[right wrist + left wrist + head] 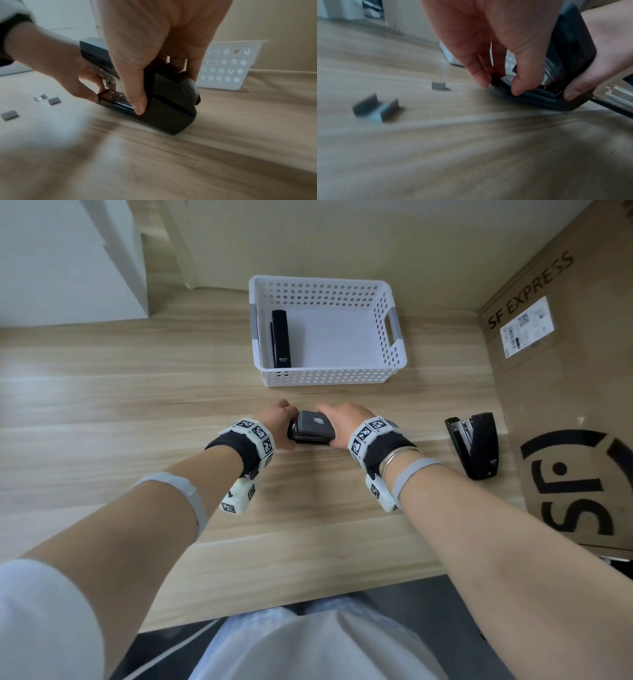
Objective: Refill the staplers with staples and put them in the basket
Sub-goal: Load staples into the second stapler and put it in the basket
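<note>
**Both hands clamped on a grey-topped stapler**

The left hand (pixel 488 40) curled its fingertips (pixel 517 89) round the front lip of the grey-topped stapler (pixel 312 431), pinching the smooth black plastic base where a shiny metal plate showed. The right hand (pixel 154 47) gripped the rear, thumb pressed on the rounded matte housing and fingers wrapped over the far side. The blocky stapler sat low on the table (pixel 137 392), a pale wood-grain laminate; whether it touched the surface was unclear.

At nine o'clock from the stapler, short strips of dull grey staples (pixel 10 115) lay scattered, U-shaped in section. At twelve o'clock stood the white basket (pixel 329 376), rectangular, rigid plastic with perforated walls, holding a slim black stapler (pixel 281 338) along its left wall. At three o'clock a glossy black stapler (pixel 474 445) lay hinged open, just beside a brown cardboard box (pixel 565 405) with black print.
</note>
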Available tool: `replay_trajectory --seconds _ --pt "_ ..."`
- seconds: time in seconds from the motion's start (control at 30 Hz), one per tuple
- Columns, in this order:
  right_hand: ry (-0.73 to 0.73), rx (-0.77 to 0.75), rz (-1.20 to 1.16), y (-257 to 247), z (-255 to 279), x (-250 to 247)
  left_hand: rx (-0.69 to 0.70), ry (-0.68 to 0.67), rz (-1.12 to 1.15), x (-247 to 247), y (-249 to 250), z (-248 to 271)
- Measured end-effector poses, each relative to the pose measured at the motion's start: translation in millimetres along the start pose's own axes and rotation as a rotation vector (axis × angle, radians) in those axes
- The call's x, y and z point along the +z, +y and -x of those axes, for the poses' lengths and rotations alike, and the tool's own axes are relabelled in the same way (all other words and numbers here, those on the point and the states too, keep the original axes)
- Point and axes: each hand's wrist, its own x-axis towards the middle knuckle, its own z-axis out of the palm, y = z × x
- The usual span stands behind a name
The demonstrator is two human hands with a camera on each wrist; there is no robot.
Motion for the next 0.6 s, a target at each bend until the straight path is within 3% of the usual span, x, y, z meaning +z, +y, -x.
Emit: replay_trajectory --seconds 0.2,0.37,0.47,0.6 --pt "0.047 -0.038 0.028 7 8 -51 0.116 0.064 -0.028 -53 9 3" --pt "0.217 -0.047 0.001 19 10 -113 0.182 0.186 -0.039 -120 16 -7" --pt "0.305 0.004 -0.086 24 -3 -134 0.141 0.269 0.036 -148 15 -23" --pt "0.35 0.188 -0.266 26 -38 -136 0.026 0.403 0.118 -151 2 -49"
